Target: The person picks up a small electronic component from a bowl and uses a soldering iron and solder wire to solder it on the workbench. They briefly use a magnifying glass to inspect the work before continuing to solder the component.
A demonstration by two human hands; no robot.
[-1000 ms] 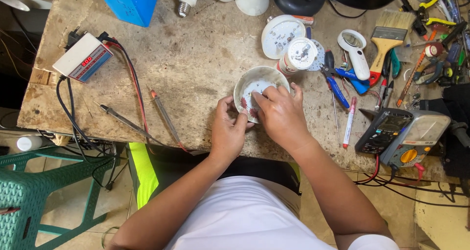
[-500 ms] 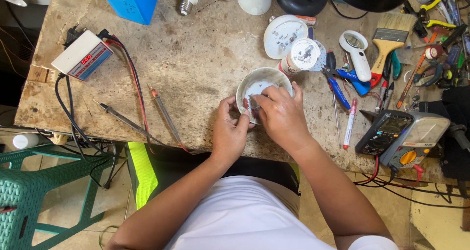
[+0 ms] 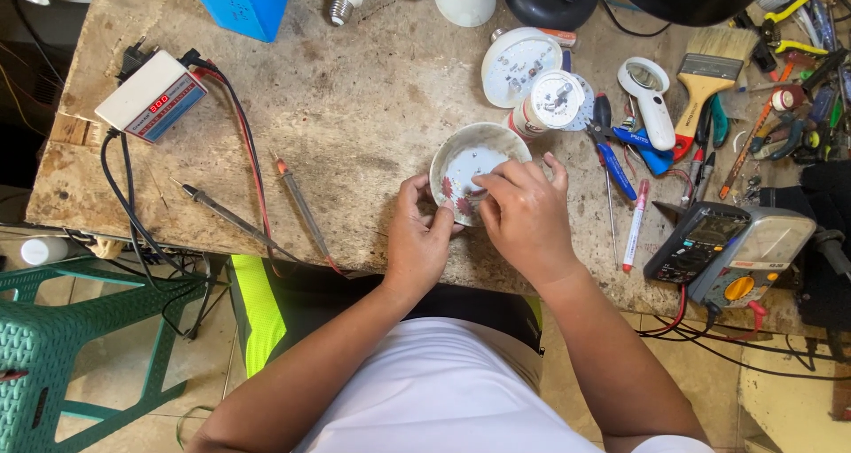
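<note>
Small white bowl (image 3: 474,162) with red floral marks near front edge of worn desk (image 3: 355,107). Left hand (image 3: 418,240) closed on bowl's near rim, thumb outside. Right hand (image 3: 525,214) over bowl, fingertips dipped inside; pinch hidden, cannot tell what is held. Multimeter (image 3: 727,249) well right.

I see a worn, stained wooden workbench (image 3: 372,107) filling the upper frame. At upper left lie a small white power box (image 3: 151,94) and a blue box (image 3: 239,1); two test probes (image 3: 266,205) rest left of centre. A floral bowl (image 3: 474,165) sits at centre, a paintbrush (image 3: 705,76) at upper right, and a multimeter (image 3: 731,249) at lower right.
</note>
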